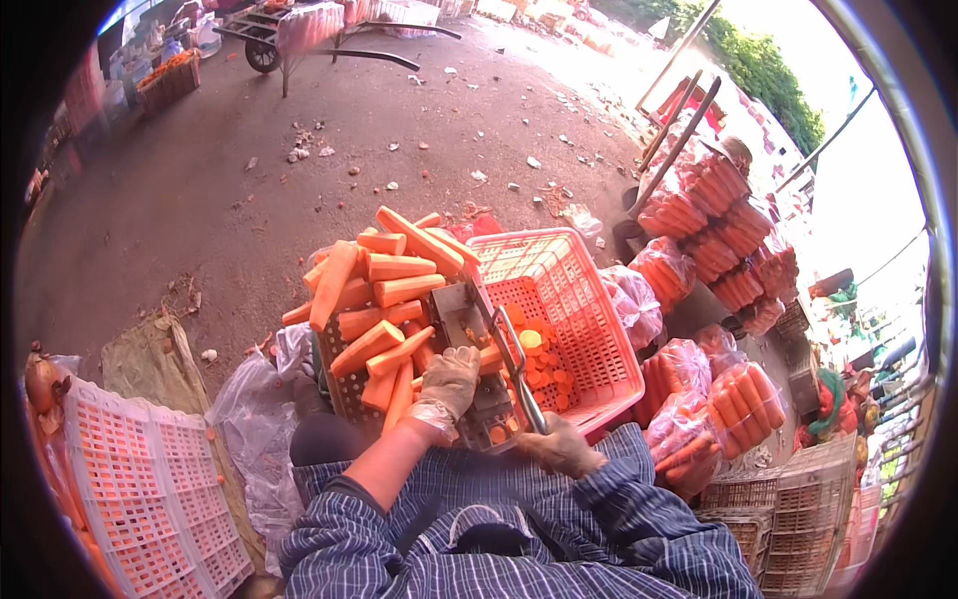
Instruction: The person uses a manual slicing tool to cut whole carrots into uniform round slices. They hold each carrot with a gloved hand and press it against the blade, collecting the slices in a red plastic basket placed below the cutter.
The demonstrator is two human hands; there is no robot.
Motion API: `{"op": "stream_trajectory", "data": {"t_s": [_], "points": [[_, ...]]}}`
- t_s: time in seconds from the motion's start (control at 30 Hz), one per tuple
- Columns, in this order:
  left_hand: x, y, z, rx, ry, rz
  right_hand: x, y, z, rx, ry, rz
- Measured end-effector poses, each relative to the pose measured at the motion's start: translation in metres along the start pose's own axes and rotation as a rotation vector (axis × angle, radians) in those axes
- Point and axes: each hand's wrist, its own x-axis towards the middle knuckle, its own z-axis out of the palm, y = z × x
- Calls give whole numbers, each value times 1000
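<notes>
My gloved left hand (451,382) is closed around a peeled carrot (490,359) lying in a metal trough (458,311), its tip towards the cutter. In my gloved right hand (561,447) is the metal handle of a lever cutter (516,352), at the edge of a pink plastic basket (591,329). Orange carrot slices (550,371) lie in the basket, on its left side. Left of the trough, peeled whole carrots (374,299) are heaped on a perforated crate (348,389). The blade is hidden from view.
White plastic crates (142,479) stand at the lower left beside a crumpled plastic bag (262,449). Bagged carrots (748,404) are at the right, with more stacked on a cart (718,217) behind. Worn crates (801,517) stand lower right; a wheelbarrow (262,30) is at the far top left.
</notes>
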Motion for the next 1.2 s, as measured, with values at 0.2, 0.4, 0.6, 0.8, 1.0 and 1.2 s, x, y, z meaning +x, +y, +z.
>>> {"op": "stream_trajectory", "data": {"t_s": [0.2,0.4,0.6,0.8,1.0,1.2], "points": [[10,12,-6,-37,16,18,44,82,48,-395,457,39],[7,13,-8,-15,34,-6,16,38,0,21,-68,-32],[17,17,1,-47,66,-12,51,92,38,-268,288,67],[15,15,5,33,90,-8,-14,-35,3,-34,9,66],[20,13,16,-54,16,-23,32,73,16,-236,118,-66],[29,18,13,-66,41,-19,18,62,26,-170,240,-25]]}}
